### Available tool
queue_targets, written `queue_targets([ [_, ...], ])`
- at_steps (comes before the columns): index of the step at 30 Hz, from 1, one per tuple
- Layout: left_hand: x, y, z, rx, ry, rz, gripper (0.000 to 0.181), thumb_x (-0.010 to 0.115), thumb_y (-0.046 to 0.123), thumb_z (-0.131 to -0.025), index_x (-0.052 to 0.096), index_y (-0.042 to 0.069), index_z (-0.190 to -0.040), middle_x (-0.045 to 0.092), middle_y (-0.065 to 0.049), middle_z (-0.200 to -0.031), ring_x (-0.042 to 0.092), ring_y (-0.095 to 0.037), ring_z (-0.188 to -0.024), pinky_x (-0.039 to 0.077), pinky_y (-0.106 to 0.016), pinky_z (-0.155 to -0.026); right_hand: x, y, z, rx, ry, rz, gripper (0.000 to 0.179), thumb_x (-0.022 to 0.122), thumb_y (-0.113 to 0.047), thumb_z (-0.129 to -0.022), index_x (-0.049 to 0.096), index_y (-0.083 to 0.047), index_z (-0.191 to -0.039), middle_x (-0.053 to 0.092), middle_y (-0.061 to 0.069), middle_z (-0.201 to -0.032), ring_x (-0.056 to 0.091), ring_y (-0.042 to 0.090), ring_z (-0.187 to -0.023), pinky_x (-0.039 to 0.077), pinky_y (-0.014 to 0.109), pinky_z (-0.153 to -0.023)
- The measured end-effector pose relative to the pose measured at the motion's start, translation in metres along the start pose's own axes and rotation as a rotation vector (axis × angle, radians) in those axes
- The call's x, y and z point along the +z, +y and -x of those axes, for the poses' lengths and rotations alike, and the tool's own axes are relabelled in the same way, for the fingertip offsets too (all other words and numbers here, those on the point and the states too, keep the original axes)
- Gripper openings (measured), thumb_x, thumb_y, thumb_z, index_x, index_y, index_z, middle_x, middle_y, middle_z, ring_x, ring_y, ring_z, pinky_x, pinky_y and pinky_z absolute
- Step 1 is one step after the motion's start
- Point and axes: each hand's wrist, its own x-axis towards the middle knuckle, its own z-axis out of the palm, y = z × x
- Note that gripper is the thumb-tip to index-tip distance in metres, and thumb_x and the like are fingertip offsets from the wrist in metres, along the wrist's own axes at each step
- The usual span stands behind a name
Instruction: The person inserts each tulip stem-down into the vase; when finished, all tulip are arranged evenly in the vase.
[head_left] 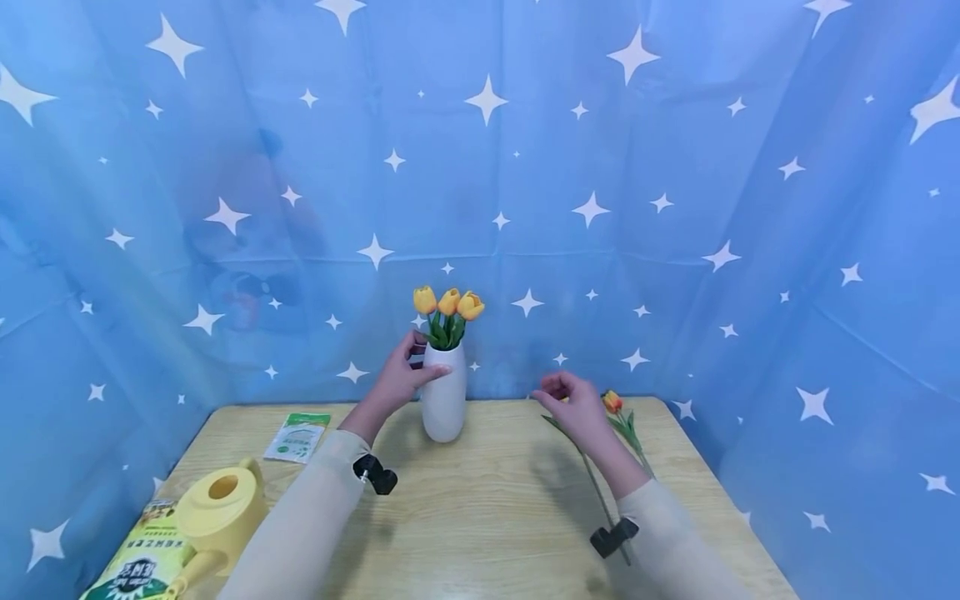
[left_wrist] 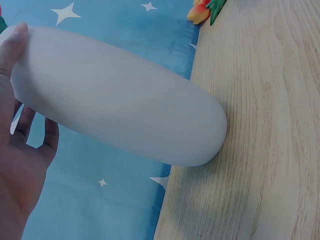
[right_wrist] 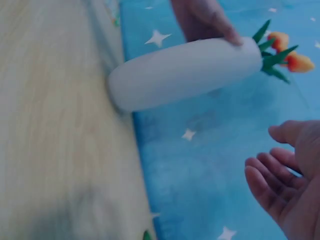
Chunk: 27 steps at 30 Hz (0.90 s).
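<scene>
A white vase stands at the back of the wooden table with yellow tulips in its mouth. My left hand grips the vase near the rim, thumb across the front and fingers round the far side. In the left wrist view the pale vase fills the middle. To the right, my right hand hovers with loosely bent fingers and holds nothing; its palm shows in the right wrist view. Beneath it lie a red-orange tulip and a long stem, whose flower is mostly hidden behind the hand.
At the front left of the table stand a yellow watering can and a green-yellow bag. A small green-and-white packet lies behind them. A blue curtain with white stars hangs along the back and sides.
</scene>
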Motion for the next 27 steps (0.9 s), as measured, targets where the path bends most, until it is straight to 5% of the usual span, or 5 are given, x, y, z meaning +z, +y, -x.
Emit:
queue_targets([
  [8,-0.003,0.000,0.000,0.013,-0.011,-0.005,0.065,0.094,0.046,-0.091,0.056,0.018,-0.136,0.060,-0.011,-0.139,0.062,-0.039,-0.136,0.056,-0.061,-0.110,-0.013,0.022,0.021,0.042,0.002,0.070,0.017,0.079,-0.016,-0.105,0.076,-0.004,-0.116,0.075,0.007,-0.107,0.069,0.023,-0.099,0.059,0.034,-0.084],
  [14,-0.004,0.001,0.001,-0.001,-0.019,-0.047,0.077,0.091,0.054,-0.091,0.058,0.019,-0.151,0.058,-0.008,-0.147,0.058,-0.040,-0.143,0.052,-0.062,-0.115,-0.016,0.047,0.033,0.089,0.003,0.132,0.017,0.079,-0.013,-0.105,0.073,-0.002,-0.117,0.073,0.010,-0.104,0.067,0.023,-0.094,0.058,0.033,-0.077],
  [21,-0.004,0.002,0.001,0.003,0.010,-0.051,0.070,0.092,0.046,-0.092,0.060,0.016,-0.147,0.059,-0.010,-0.144,0.059,-0.037,-0.138,0.053,-0.059,-0.115,-0.014,0.079,0.040,0.223,-0.038,0.224,0.041,0.080,-0.016,-0.103,0.067,0.007,-0.134,0.071,0.020,-0.119,0.068,0.031,-0.104,0.061,0.047,-0.085],
  [27,-0.002,0.000,0.000,-0.020,0.019,-0.055,0.072,0.093,0.045,-0.092,0.059,0.016,-0.148,0.059,-0.011,-0.145,0.059,-0.039,-0.139,0.053,-0.060,-0.114,-0.011,0.096,0.051,0.266,-0.076,0.261,0.047,0.083,-0.012,-0.099,0.064,0.013,-0.134,0.071,0.021,-0.115,0.069,0.035,-0.106,0.061,0.054,-0.089],
])
